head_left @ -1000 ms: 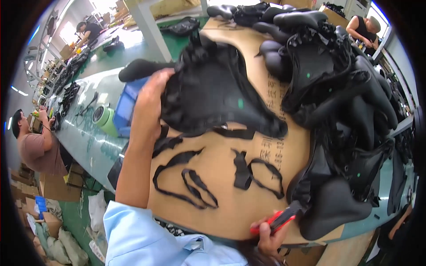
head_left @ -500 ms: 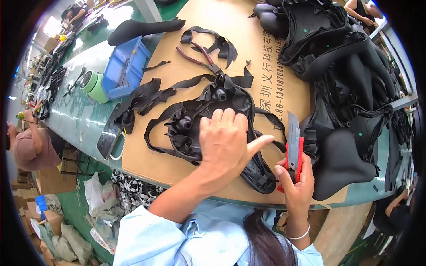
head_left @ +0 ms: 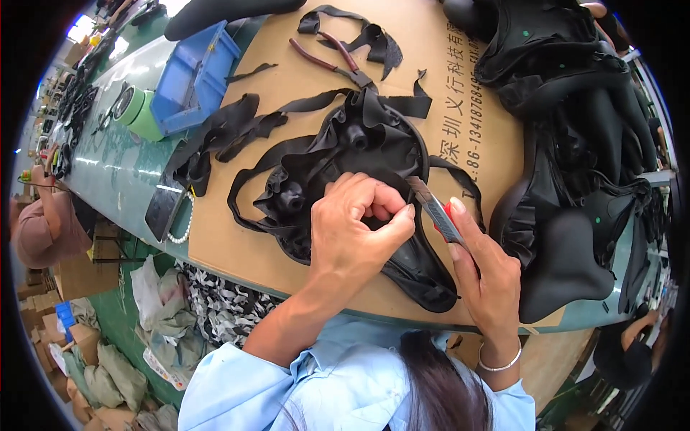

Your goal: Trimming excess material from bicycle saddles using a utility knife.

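A black bicycle saddle (head_left: 420, 276) lies underside up on the cardboard, its loose cover fabric (head_left: 366, 115) ruffled around the rim. Over its middle is my left hand (head_left: 352, 230), thumb and forefinger pinched together at the cover's edge; the pinched bit is mostly hidden. My right hand (head_left: 485, 276) grips a red utility knife (head_left: 442, 215) with its blade out. The blade tip points up and left, close to the cover beside my left fingertips. A thin black strip (head_left: 248, 169) loops off the saddle's left side.
Maroon-handled pliers (head_left: 338, 61) and black fabric scraps (head_left: 377, 43) lie beyond the saddle. At left are a blue bin (head_left: 190, 86), a green round container (head_left: 136, 115) and a phone (head_left: 165, 208). Black saddles and covers (head_left: 568, 266) are piled at right. Other people work nearby.
My right hand has brought the knife up and left to the saddle, its blade tilting left. My left thumb, stretched out before, has closed against the forefinger. The view has shifted slightly.
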### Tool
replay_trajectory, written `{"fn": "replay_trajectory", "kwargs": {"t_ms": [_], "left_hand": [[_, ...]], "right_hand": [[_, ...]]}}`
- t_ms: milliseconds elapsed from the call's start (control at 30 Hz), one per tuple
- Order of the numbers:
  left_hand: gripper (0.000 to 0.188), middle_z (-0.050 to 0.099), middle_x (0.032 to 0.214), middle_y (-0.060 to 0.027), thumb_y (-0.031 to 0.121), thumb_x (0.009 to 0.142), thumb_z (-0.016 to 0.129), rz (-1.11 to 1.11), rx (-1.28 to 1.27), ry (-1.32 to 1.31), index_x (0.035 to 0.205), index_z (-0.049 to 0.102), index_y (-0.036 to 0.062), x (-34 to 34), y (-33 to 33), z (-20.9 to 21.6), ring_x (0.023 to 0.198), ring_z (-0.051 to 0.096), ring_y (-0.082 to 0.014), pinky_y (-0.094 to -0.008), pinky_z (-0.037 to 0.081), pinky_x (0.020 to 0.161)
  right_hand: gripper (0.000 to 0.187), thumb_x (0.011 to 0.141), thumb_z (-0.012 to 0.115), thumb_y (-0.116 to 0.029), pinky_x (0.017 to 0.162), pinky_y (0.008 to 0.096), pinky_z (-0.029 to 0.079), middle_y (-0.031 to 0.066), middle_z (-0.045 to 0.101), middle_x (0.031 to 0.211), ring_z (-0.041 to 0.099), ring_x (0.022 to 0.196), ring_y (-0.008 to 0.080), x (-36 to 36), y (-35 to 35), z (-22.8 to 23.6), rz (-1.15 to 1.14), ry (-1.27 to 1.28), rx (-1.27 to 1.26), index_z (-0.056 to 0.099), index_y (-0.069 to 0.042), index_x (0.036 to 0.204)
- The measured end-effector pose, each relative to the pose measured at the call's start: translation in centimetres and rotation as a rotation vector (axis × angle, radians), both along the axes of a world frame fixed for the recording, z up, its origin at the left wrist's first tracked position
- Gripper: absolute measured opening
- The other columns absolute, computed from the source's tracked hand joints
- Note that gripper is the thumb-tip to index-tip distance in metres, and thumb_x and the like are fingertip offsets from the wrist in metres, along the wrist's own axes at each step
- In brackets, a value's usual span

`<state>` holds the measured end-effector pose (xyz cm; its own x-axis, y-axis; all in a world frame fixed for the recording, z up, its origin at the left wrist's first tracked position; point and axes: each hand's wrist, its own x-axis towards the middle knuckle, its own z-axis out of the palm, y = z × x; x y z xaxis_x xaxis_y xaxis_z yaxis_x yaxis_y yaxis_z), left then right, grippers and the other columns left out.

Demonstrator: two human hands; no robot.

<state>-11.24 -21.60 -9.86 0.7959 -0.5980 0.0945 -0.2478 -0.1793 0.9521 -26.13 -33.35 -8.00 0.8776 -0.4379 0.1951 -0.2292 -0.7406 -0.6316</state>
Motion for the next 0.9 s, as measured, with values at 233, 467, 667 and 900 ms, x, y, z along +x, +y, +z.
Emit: {"fn": "replay_trajectory", "kwargs": {"t_ms": [233,467,667,900], "left_hand": [[0.015,0.055,0.062,0.0001,0.007,0.066,0.074,-0.044,-0.067,0.116,0.064,0.059,0.0061,0.4,0.7,0.0,0.061,0.049,-0.0126,-0.0269,0.039,0.061],[0.014,0.06,0.066,0.0023,0.007,0.067,0.076,-0.192,-0.166,0.291,0.065,0.062,0.0056,0.7,1.2,0.1,0.061,0.049,-0.0064,-0.0226,0.039,0.059],[0.013,0.056,0.068,0.0052,0.001,0.076,0.072,-0.279,-0.37,0.539,0.071,0.06,0.0047,0.9,1.3,0.5,0.061,0.048,-0.0012,-0.0177,0.037,0.055],[0.012,0.052,0.082,-0.0017,0.011,0.081,0.065,-0.109,-0.775,0.751,0.08,0.054,0.0066,1.2,0.7,0.2,0.087,0.048,-0.0163,-0.0268,0.036,0.086]], "right_hand": [[0.053,0.082,0.063,0.002,0.058,0.0338,0.049,0.0156,0.066,0.087,0.058,0.061,0.0237,-1.9,0.0,0.4,0.062,0.108,0.239,0.055,-0.009,0.134],[0.052,0.081,0.065,-0.006,0.05,0.0348,0.043,0.0094,0.055,0.065,0.053,0.055,0.0236,-1.2,-1.4,1.4,0.151,0.137,0.049,0.059,-0.018,0.131],[0.054,0.082,0.064,-0.007,0.049,0.0382,0.042,0.0092,0.054,0.06,0.053,0.052,0.0279,-6.0,0.4,4.5,0.097,0.43,0.049,0.056,-0.017,0.134],[0.059,0.083,0.064,-0.002,0.047,0.0364,0.042,0.01,0.055,0.065,0.053,0.05,0.0241,-9.6,8.1,2.5,-0.14,0.358,-0.011,0.048,-0.009,0.14]]}}
